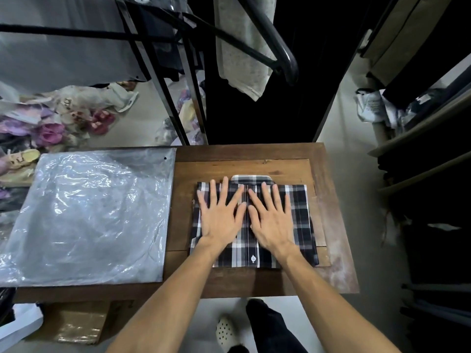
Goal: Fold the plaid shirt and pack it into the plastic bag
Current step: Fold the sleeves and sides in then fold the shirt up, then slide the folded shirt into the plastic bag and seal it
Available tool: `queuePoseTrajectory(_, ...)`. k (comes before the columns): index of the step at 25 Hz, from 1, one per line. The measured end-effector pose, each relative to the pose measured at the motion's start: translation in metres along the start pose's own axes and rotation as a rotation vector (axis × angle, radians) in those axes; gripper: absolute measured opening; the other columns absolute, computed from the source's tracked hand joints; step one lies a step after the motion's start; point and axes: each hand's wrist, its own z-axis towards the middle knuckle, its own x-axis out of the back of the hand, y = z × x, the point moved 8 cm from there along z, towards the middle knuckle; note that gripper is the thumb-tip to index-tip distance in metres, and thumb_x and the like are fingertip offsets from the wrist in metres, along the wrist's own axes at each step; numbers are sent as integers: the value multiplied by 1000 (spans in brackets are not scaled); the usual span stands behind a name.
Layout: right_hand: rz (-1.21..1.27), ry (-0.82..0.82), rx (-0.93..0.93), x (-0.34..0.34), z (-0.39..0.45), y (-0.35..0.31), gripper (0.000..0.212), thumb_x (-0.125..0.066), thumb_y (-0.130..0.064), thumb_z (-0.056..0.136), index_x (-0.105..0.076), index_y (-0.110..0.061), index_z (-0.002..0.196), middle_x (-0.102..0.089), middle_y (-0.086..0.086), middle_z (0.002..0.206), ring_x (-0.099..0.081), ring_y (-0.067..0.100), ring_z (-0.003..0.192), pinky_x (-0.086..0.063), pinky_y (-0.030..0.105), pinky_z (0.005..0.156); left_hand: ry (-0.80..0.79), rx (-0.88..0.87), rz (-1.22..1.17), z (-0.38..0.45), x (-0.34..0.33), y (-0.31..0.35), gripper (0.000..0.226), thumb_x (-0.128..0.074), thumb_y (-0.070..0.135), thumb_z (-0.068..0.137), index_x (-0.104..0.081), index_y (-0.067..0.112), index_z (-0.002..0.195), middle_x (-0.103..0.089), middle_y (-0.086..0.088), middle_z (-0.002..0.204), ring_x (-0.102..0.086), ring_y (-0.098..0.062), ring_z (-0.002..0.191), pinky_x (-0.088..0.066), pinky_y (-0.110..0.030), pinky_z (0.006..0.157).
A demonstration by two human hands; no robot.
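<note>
The plaid shirt point(300, 212), black, white and grey, lies folded into a neat rectangle on the wooden table point(331, 225), collar at the far edge and button placket up. My left hand point(220, 215) and my right hand point(272, 217) rest flat on the shirt side by side, fingers spread and straight, pressing the fabric down. A clear plastic bag point(94, 215) lies flat on the left half of the table, touching neither hand.
A black clothes rack point(280, 52) with hanging garments stands behind the table. Shoes and bags point(51, 123) clutter the floor at the back left. Shelves point(420, 154) line the right side. A cardboard box point(76, 324) sits under the table's front.
</note>
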Motion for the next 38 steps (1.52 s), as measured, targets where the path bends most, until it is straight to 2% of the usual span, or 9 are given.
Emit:
queuePoseTrajectory(8, -97, -18, -30, 11, 2, 10, 61, -22, -53, 106, -23, -27, 160, -10, 4, 171, -2, 34, 158, -7, 60, 125, -112, 123, -119, 4, 10, -35, 54, -17, 54, 107, -6, 47, 159, 0, -7, 171, 9, -30, 157, 8, -65, 119)
queuePoseTrajectory(13, -58, -92, 256, 18, -11, -57, 58, -46, -50, 99, -48, -23, 150, -41, 12, 160, -38, 33, 146, -36, 50, 115, 30, 585, -424, -40, 35, -87, 52, -58, 38, 97, -47, 19, 143, -50, -12, 142, -54, -29, 125, -46, -42, 100)
queuePoseTrajectory(16, -44, -189, 116, 13, -9, -74, 62, -53, -53, 92, -52, -19, 145, -51, 13, 143, -48, 33, 127, -44, 49, 99, -178, 733, -593, -44, 20, -96, 51, -67, 46, 88, -58, 11, 125, -66, -12, 120, -66, -30, 105, -53, -37, 88)
queuePoseTrajectory(22, 187, -399, 27, 22, 3, -91, 66, -50, -55, 96, -44, -16, 148, -40, 11, 139, -38, 33, 130, -42, 45, 105, -407, 786, -837, -40, 27, -100, 49, -63, 53, 84, -61, 14, 114, -67, -4, 111, -64, -21, 97, -54, -32, 74)
queuePoseTrajectory(25, 351, -592, -68, 24, -10, -109, 93, -47, -72, 90, -20, -16, 159, -27, 15, 147, -33, 39, 139, -41, 49, 108, -442, 707, -931, -38, 46, -101, 33, -71, 45, 86, -55, 18, 93, -65, -2, 86, -61, -15, 73, -50, -27, 60)
queuePoseTrajectory(28, 368, -646, -153, 15, -30, -128, 123, -51, -86, 76, 3, -18, 163, -19, 14, 155, -29, 43, 143, -35, 50, 113, -429, 567, -972, -33, 70, -94, 37, -72, 39, 91, -47, 17, 106, -68, -11, 82, -66, -19, 63, -54, -29, 54)
queuePoseTrajectory(31, 416, -535, -203, 8, -23, -133, 118, -76, -51, 82, 2, -12, 162, -28, 17, 147, -46, 45, 130, -44, 47, 108, -432, 355, -1087, -26, 85, -84, 30, -53, 10, 100, -46, 22, 126, -67, -14, 91, -73, -23, 75, -64, -43, 78)
queuePoseTrajectory(35, 548, -442, -245, 19, -19, -134, 88, -69, -7, 85, -20, -10, 159, -52, 20, 132, -60, 40, 118, -50, 38, 96, -375, -254, -234, -13, 90, -76, 64, -60, 9, 89, -46, 43, 141, -60, -8, 111, -60, -27, 103, -52, -44, 89)
queuePoseTrajectory(38, 479, -359, -159, 43, -24, -151, 77, -61, -2, 88, -25, -8, 156, -67, 22, 116, -66, 40, 105, -55, 40, 85, -167, -448, 83, 11, 116, -76, 50, -64, 12, 90, -58, 41, 130, -44, -8, 118, -46, -31, 110, -45, -46, 88)
